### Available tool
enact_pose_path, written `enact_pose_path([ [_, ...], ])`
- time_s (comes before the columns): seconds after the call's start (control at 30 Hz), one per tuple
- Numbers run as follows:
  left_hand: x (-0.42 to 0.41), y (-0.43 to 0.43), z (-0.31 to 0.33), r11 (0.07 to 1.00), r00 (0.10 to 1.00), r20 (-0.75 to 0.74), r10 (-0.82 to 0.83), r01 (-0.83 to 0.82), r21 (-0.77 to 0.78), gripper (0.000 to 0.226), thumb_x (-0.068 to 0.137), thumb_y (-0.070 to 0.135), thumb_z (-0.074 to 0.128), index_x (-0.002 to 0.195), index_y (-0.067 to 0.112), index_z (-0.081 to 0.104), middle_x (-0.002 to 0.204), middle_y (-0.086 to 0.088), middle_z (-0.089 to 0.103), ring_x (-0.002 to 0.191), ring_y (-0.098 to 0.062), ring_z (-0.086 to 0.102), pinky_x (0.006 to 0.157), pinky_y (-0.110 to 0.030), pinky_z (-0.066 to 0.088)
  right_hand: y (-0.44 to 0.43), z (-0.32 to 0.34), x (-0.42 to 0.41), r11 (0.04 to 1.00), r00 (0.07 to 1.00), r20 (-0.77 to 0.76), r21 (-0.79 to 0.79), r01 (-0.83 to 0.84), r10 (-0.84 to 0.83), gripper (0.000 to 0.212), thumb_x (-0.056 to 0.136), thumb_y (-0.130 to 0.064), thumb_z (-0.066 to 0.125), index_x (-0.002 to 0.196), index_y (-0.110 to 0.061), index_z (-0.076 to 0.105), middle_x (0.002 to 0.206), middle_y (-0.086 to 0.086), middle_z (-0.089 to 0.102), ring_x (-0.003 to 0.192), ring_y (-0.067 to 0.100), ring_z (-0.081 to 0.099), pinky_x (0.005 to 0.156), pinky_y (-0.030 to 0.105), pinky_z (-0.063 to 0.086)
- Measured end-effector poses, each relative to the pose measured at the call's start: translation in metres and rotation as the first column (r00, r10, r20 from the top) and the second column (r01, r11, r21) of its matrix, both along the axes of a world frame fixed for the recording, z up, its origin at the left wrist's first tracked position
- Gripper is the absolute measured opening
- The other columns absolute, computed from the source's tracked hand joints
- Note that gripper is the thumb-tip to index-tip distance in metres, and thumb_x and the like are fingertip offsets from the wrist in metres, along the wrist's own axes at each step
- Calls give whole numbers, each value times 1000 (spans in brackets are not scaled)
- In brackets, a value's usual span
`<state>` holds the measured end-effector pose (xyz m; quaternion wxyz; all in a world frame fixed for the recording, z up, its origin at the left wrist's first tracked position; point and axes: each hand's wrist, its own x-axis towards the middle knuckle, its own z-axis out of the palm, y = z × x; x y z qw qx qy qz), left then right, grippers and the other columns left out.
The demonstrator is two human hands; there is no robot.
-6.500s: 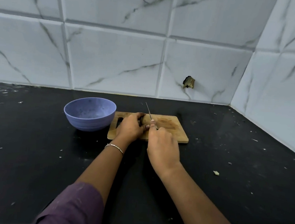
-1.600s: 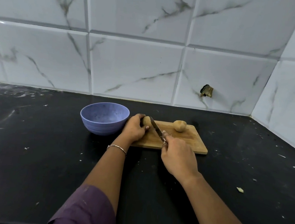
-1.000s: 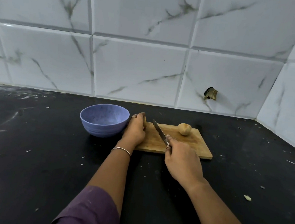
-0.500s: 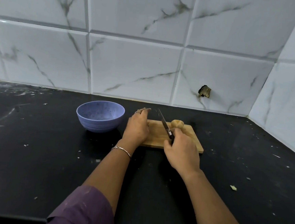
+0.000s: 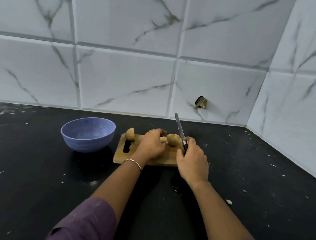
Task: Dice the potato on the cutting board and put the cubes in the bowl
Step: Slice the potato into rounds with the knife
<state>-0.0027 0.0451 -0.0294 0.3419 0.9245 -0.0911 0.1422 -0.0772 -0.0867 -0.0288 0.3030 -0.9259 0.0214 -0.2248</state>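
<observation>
A wooden cutting board point(image 5: 161, 159) lies on the black counter. One potato half point(image 5: 130, 134) stands at the board's far left corner, free of both hands. The other potato half point(image 5: 172, 139) sits mid-board. My left hand point(image 5: 150, 144) rests on the board with its fingertips touching that half's left side. My right hand point(image 5: 192, 161) grips the handle of a knife point(image 5: 180, 130), whose blade points up and away just right of the potato half. An empty blue bowl point(image 5: 87, 134) stands left of the board.
The tiled wall runs behind the counter and turns a corner at the right. A dark broken stub point(image 5: 201, 102) sticks out of the wall above the board. Small white scraps, such as a peel bit point(image 5: 228, 201), dot the counter.
My left hand let go of the left potato half and moved right to the other half. My right hand raised the knife, blade now beside that half.
</observation>
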Motion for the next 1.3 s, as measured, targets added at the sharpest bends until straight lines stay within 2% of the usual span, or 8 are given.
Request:
enact_pose_path([
  [0.23,24,-17,6,988,988,-67,-136,141,66,54,94,3,55,146,15,42,144,-7,52,135,-22,44,111,-29,34,-8,-8,15,994,999,-46,106,15,-10,31,96,-29,58,126,-23,53,106,-1,65,99,22,64,73,29,42],
  [0.37,35,-20,7,965,967,-168,-192,217,149,65,93,1,55,150,24,35,143,-8,49,135,-24,42,109,-30,35,-10,-8,17,991,999,-47,136,12,-5,35,97,-28,58,131,-24,50,110,-2,64,101,19,62,73,27,40],
  [0.73,43,-15,10,924,965,-169,-202,245,294,52,91,10,54,140,26,50,141,-3,52,131,-22,44,109,-35,39,-11,-7,19,989,998,-62,146,24,-15,35,96,-26,58,130,-23,48,104,-5,59,99,19,60,74,27,39],
  [0.93,30,0,10,955,978,-116,-174,196,224,52,84,19,69,134,25,55,135,-1,56,117,-20,55,101,-33,47,-11,-7,19,992,999,-50,125,-2,9,36,97,-26,57,131,-24,49,100,-6,59,92,18,58,73,29,40],
  [1.03,19,14,7,984,985,-95,-144,153,92,55,80,24,78,131,24,57,125,2,60,104,-14,60,94,-27,50,-10,-7,17,995,999,-35,96,-38,42,45,98,-25,57,142,-27,48,107,-2,64,100,20,63,77,30,47],
  [1.1,10,24,5,992,989,-77,-125,125,5,55,78,25,81,128,21,59,117,3,64,94,-8,63,88,-21,50,-8,-8,15,995,997,-24,82,-65,67,51,98,-24,56,147,-28,45,105,-1,65,94,18,63,74,28,49],
  [1.2,-1,34,0,991,993,-60,-103,97,-87,58,75,24,84,128,17,61,116,2,67,95,-9,65,90,-26,54,-4,-11,11,993,995,-18,67,-96,97,52,97,-23,57,147,-30,46,96,-4,62,83,16,63,70,31,54],
  [1.3,-10,39,-5,987,994,-49,-100,93,-134,58,77,20,83,129,17,59,120,0,65,100,-11,65,89,-26,54,1,-15,2,989,990,7,53,-138,138,51,96,-22,58,145,-32,49,104,-6,65,86,14,63,74,29,54],
])
